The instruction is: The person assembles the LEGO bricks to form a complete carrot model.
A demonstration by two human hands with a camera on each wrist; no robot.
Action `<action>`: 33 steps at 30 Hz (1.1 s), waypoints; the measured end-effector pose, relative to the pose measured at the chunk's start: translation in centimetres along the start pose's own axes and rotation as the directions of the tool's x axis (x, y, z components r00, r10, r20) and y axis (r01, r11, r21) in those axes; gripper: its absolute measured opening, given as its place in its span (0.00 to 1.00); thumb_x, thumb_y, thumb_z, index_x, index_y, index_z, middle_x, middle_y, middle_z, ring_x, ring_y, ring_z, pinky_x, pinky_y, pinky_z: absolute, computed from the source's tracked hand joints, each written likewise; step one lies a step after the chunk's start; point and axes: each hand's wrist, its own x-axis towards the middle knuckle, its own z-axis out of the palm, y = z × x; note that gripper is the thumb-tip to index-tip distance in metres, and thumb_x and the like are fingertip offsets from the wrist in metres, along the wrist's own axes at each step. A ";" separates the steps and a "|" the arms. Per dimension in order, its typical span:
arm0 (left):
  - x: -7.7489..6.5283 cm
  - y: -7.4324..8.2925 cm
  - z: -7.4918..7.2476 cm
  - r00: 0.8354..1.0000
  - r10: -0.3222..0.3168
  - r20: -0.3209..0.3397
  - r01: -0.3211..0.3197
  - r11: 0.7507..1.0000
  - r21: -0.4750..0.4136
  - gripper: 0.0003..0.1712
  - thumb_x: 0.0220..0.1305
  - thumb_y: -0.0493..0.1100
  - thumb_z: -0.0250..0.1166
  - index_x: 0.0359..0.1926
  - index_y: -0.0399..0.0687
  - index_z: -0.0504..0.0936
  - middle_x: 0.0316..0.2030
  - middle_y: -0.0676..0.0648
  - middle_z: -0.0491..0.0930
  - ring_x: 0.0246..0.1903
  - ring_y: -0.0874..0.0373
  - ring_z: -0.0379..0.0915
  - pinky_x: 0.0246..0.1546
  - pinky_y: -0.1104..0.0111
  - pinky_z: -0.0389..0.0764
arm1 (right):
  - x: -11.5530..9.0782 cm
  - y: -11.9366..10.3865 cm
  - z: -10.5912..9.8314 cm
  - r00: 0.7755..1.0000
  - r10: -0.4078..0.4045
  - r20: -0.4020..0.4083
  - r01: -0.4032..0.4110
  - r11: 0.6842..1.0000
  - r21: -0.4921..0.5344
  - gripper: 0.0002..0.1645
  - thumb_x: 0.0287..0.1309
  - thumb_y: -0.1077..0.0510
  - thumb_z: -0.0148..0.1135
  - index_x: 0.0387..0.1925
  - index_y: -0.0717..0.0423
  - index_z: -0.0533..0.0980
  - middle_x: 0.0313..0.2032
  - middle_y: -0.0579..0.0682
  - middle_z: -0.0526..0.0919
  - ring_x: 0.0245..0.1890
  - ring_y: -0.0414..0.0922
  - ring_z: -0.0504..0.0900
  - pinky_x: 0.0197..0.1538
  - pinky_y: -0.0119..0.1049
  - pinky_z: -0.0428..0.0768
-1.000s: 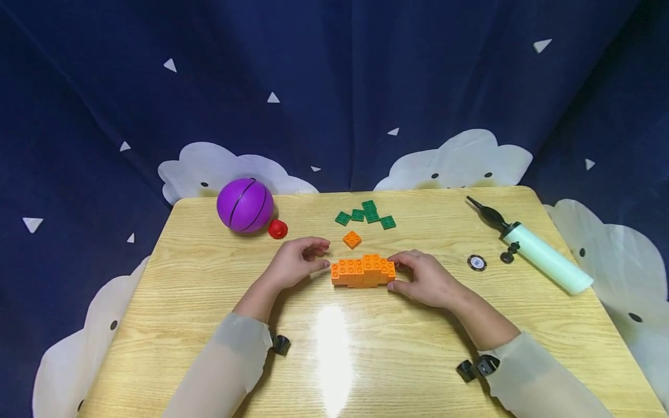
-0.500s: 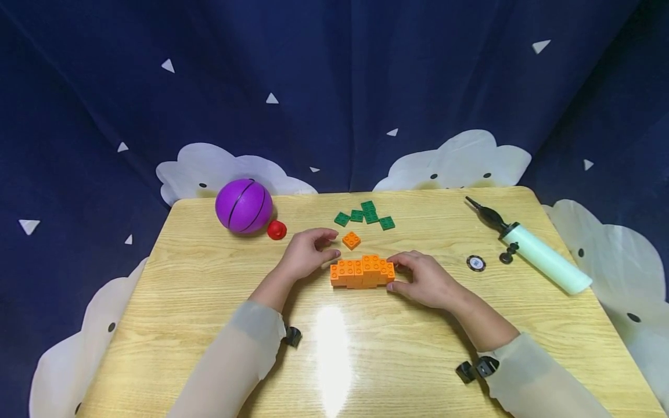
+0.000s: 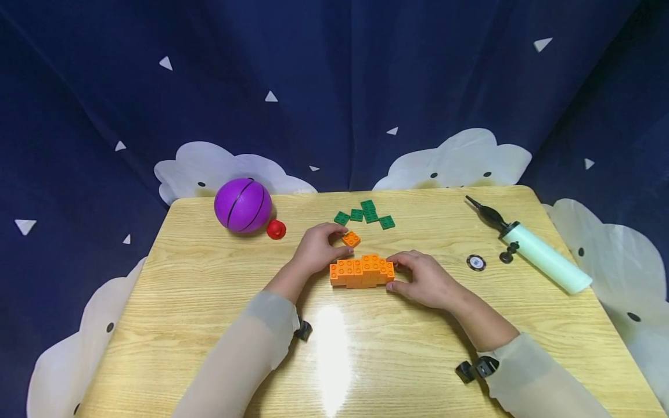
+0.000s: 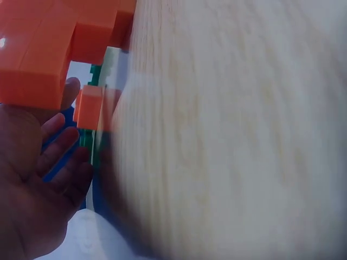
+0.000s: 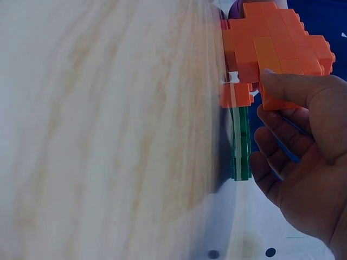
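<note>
A stepped block of joined orange toy bricks [image 3: 362, 273] stands on the table in the middle of the head view. My right hand [image 3: 427, 280] holds its right end, thumb on the front and fingers behind, as the right wrist view also shows. Just behind the block lies a single square orange brick [image 3: 351, 239]. My left hand [image 3: 320, 248] reaches to this brick from the left, its thumb and index finger parted at the brick's near and far sides. In the left wrist view, that loose brick [image 4: 89, 107] shows beyond the fingertips.
Several flat green bricks [image 3: 370, 215] lie farther back. A purple ball [image 3: 243, 205] and a small red hat-shaped piece [image 3: 276, 229] are at back left. On the right are a round chip [image 3: 476, 263], a small black piece [image 3: 506, 256] and a hand pump [image 3: 546, 258].
My left hand has moved right and away from me, from the block's left end to the single orange brick. The right hand stays at the block's right end.
</note>
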 end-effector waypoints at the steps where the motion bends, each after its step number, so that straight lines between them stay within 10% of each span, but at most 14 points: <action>1: 0.2 0.0 0.1 1.000 0.000 0.004 0.000 1.000 0.008 0.27 0.57 0.51 0.80 0.57 0.50 0.86 0.56 0.49 0.84 0.58 0.52 0.78 0.65 0.59 0.74 | 0.0 0.0 0.0 1.000 0.001 0.001 -0.001 1.000 0.000 0.31 0.56 0.52 0.79 0.60 0.54 0.80 0.59 0.53 0.83 0.61 0.54 0.79 0.66 0.56 0.74; 16: 1.0 0.4 0.8 0.998 -0.062 0.027 0.059 0.995 0.082 0.22 0.61 0.49 0.77 0.55 0.51 0.87 0.57 0.48 0.84 0.61 0.50 0.76 0.67 0.58 0.72 | 0.1 0.0 0.0 1.000 -0.008 -0.004 0.008 1.000 0.001 0.31 0.55 0.51 0.79 0.59 0.54 0.81 0.58 0.52 0.84 0.60 0.53 0.79 0.65 0.55 0.75; 33: -1.5 -0.7 -1.3 0.999 -0.037 -0.028 0.037 0.999 -0.001 0.19 0.60 0.40 0.73 0.53 0.49 0.88 0.54 0.47 0.85 0.57 0.50 0.78 0.64 0.58 0.75 | -0.1 0.0 0.0 0.999 -0.036 -0.018 0.036 0.999 0.001 0.30 0.55 0.52 0.79 0.58 0.55 0.81 0.57 0.52 0.84 0.59 0.54 0.80 0.64 0.54 0.76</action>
